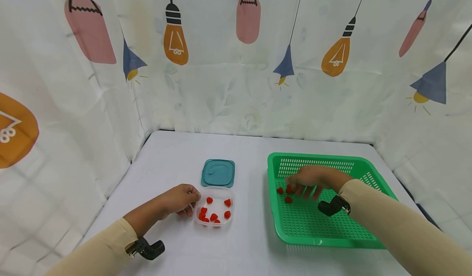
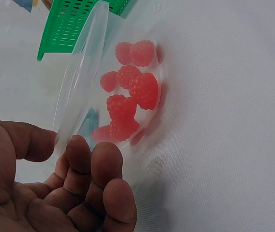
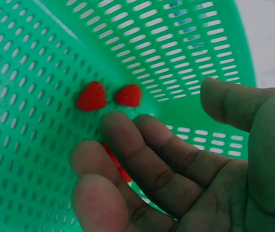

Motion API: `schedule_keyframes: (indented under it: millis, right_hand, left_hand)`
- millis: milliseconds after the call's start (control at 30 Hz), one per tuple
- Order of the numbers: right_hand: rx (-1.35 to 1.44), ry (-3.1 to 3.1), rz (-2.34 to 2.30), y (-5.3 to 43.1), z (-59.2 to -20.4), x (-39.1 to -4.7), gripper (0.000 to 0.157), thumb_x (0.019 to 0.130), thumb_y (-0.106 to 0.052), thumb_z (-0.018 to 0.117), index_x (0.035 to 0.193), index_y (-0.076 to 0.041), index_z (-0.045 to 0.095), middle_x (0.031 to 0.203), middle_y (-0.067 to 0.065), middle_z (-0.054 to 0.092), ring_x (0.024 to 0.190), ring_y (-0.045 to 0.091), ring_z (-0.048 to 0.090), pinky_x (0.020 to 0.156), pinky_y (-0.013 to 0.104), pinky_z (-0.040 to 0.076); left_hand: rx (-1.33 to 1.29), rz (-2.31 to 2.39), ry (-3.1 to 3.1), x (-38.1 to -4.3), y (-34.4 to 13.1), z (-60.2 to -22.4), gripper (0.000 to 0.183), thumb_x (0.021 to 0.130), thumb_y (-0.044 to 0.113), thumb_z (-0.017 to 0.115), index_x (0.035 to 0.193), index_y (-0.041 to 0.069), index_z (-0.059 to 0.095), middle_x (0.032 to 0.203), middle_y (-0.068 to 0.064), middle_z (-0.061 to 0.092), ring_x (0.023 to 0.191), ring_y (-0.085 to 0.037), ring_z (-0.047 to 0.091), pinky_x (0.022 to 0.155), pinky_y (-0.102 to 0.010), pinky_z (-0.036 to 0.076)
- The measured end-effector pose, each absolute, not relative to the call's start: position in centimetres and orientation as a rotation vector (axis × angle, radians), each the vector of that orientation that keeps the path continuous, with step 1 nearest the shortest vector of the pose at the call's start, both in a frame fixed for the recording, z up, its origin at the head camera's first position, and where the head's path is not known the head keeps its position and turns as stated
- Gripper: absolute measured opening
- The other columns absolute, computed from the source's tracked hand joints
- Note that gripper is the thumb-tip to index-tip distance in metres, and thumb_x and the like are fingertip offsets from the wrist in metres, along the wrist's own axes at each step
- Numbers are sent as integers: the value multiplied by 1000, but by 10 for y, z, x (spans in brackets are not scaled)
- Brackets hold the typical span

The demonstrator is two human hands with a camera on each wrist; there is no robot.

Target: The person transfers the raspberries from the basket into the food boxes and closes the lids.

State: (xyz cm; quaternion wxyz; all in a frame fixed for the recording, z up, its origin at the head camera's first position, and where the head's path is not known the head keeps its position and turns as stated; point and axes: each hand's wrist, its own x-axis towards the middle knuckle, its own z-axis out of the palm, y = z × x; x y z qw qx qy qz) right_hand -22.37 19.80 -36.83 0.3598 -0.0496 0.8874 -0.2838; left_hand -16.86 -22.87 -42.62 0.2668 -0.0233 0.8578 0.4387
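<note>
My left hand (image 1: 181, 200) pinches the rim of a clear plastic container (image 1: 215, 223) between thumb and fingers at its left side. Several red raspberries (image 2: 144, 91) lie inside it, seen through the wall in the left wrist view. My right hand (image 1: 307, 180) reaches into a green perforated basket (image 1: 332, 240), its fingers spread apart with nothing between them. In the right wrist view, two raspberries (image 3: 92, 96) lie just past the fingertips, and red fruit (image 3: 117, 163) partly shows behind the fingers.
A teal square lid (image 1: 218, 173) lies flat on the white table (image 1: 177, 153), just behind the container. The basket stands at the right with raised walls around the right hand. A patterned curtain (image 1: 214, 100) hangs behind the table and along both sides.
</note>
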Motion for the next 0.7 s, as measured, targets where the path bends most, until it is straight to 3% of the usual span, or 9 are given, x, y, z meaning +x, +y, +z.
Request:
schedule_keyframes:
  millis: [500, 700]
  right_hand:
    - [-86, 2310, -605, 196, -387, -214, 42, 101, -45, 59, 99, -6, 73, 95, 8, 69, 84, 29, 70, 75, 48, 57]
    - [-65, 2328, -558, 191, -391, -212, 41, 101, -44, 60, 96, -6, 70, 92, 9, 69, 81, 28, 69, 70, 44, 57]
  left_hand:
    - [-64, 1175, 2325, -170, -229, -426, 18, 103, 21, 58, 107, 4, 61, 89, -11, 62, 74, -25, 62, 66, -34, 53]
    - [-65, 1178, 2318, -169, -228, -425, 17, 104, 21, 58, 107, 4, 61, 90, -11, 62, 74, -25, 62, 66, -34, 53]
